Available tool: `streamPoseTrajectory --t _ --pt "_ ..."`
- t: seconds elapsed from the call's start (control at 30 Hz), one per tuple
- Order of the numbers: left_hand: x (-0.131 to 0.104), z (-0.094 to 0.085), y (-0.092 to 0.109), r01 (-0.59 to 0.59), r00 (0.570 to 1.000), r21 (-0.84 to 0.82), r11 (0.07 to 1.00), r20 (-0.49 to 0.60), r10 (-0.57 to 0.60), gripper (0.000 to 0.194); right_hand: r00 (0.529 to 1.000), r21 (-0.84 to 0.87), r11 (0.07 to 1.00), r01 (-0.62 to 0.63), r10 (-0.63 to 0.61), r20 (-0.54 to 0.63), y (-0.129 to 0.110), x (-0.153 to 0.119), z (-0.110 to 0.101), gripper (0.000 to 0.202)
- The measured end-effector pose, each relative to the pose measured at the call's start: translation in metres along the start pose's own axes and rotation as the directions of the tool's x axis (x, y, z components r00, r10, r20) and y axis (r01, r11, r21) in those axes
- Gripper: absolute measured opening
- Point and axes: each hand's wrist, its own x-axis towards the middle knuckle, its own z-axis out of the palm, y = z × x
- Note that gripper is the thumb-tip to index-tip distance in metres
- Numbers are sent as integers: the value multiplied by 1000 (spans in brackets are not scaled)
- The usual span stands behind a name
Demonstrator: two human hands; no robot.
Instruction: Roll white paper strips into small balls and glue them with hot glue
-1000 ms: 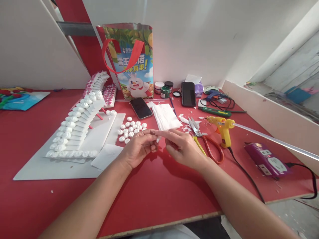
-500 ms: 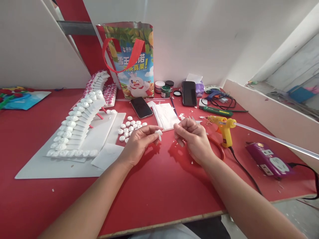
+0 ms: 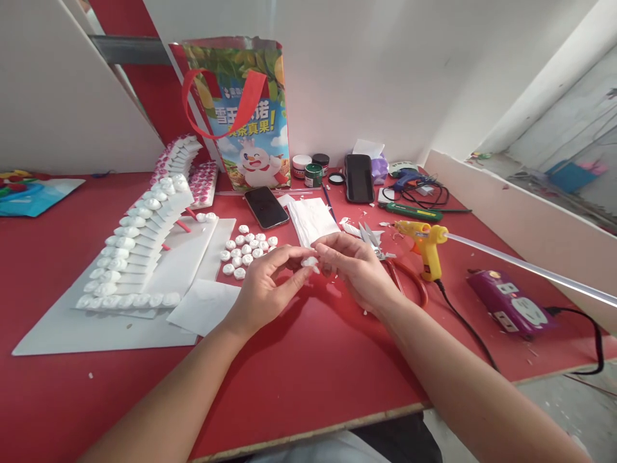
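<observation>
A small white paper piece (image 3: 310, 262) is pinched between the fingertips of my left hand (image 3: 270, 283). My right hand (image 3: 354, 263) meets it from the right, its thumb and fingers closed at the piece's edge. Just left of my left hand lie several white rolled paper rosettes (image 3: 240, 273) on the red table (image 3: 308, 386). Behind my hands is a stack of white paper sheets (image 3: 313, 218). Scissors (image 3: 376, 244) with red handles lie beyond my right hand, partly hidden by it.
An arched white paper model (image 3: 144, 238) stands on a white board (image 3: 58, 328) at the left. A yellow glue gun (image 3: 427, 247), a purple power box (image 3: 511, 302) and cords are at the right. Phones (image 3: 267, 207), paint jars (image 3: 313, 175) and a bag (image 3: 250, 116) stand or lie behind.
My right hand has moved left and now touches the white piece in my left hand. The scissors show more. The view has shifted slightly to the right.
</observation>
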Motion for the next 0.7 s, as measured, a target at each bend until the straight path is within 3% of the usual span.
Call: streamPoseTrajectory --t 0.1,0.3,0.47,0.7 --pt "0 0 -1 -69 998 117 991 2 69 17 998 -5 999 -40 40 49 -1 0 0 35" --pt "1 -1 -6 -125 990 288 949 -22 137 15 999 -66 998 -25 27 22 2 3 -4 32" --pt "2 -3 -6 -107 986 263 959 -97 137 10 995 -157 988 -6 -9 -96 3 2 -4 34" --pt "3 -4 -6 -78 988 219 973 -117 105 10 990 -151 981 -124 133 48 -4 -2 6 37"
